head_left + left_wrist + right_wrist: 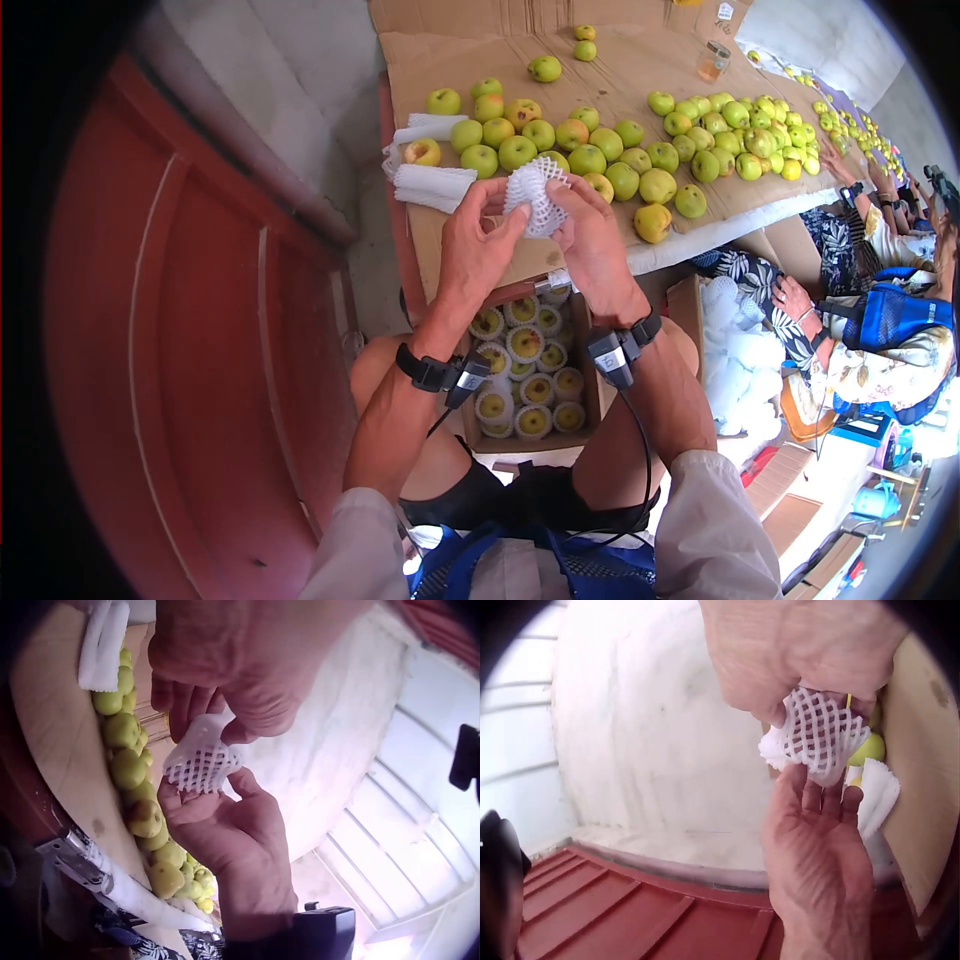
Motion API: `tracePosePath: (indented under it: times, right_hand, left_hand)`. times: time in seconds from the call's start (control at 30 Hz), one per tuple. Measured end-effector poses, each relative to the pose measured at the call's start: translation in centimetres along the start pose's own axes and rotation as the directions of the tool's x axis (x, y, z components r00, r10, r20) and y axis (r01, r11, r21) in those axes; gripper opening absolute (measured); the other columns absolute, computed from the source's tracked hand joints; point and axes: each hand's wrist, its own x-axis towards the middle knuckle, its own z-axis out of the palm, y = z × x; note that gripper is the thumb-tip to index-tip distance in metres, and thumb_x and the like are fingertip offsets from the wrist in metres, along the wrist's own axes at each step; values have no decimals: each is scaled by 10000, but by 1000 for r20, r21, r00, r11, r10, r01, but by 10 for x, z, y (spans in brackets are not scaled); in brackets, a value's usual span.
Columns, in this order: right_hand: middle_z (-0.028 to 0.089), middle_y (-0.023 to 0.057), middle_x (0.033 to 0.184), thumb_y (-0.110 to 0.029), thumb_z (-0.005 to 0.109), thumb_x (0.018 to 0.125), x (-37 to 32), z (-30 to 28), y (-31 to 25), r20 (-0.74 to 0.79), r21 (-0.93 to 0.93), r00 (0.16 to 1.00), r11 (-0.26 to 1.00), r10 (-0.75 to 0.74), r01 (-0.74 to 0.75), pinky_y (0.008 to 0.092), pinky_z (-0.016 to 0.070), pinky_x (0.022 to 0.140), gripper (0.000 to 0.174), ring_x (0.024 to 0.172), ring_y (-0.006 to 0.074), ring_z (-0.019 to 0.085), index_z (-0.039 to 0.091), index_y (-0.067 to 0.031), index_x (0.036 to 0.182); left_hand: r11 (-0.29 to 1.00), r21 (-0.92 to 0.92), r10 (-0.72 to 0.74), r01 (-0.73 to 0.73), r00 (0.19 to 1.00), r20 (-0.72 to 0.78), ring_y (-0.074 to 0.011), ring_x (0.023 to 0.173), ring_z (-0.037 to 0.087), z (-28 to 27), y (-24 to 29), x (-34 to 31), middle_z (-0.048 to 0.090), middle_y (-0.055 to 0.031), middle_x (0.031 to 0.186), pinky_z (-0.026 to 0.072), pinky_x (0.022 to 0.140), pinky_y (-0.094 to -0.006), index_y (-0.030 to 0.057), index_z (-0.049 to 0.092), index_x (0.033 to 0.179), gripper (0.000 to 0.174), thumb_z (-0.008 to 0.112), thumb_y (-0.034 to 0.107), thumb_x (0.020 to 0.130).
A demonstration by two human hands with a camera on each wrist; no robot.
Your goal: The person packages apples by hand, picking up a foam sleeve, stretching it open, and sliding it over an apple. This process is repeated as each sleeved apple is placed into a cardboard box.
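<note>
A white foam net [536,198] is held up between both hands over the table's near edge, its mesh spread. The left hand [478,238] pinches its left side with thumb and fingers; the right hand [596,250] pinches the other side. In the left wrist view the net [201,759] hangs between the right hand [229,825] below and the left hand above. The right wrist view shows the net's open mesh [817,735], with the left hand's fingers [810,796] under it. No apple can be made out inside the net.
Green apples [585,158] lie across the cardboard-covered table, beside stacked foam nets [434,186] at left. Below, a box [592,400] holds netted apples. A glass [713,61] stands at the back. Other people's hands [793,298] are at right; a red door [200,300] is at left.
</note>
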Motion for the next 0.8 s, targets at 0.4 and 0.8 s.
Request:
tracePosePath:
  times: [0.4, 0.8]
  right_hand:
    - [689, 56, 1085, -146, 577, 1052, -14, 23, -11, 98, -511, 900, 754, -426, 412, 292, 509, 840, 258, 913, 133, 650, 605, 12, 1254]
    - [584, 154, 1294, -145, 763, 885, -28, 30, -15, 388, -676, 754, 393, -530, 623, 420, 469, 1033, 345, 1241, 331, 568, 654, -86, 1207]
  left_hand:
    - [891, -442, -118, 101, 993, -10, -159, 1111, 674, -17, -15, 16, 691, -94, 1237, 545, 962, -297, -29, 584, 1333, 313, 541, 0, 1024]
    - [635, -769, 14, 70, 995, 102, -213, 1215, 650, -30, -18, 17, 661, -107, 1331, 538, 1060, -392, 28, 581, 1375, 346, 523, 3, 1035]
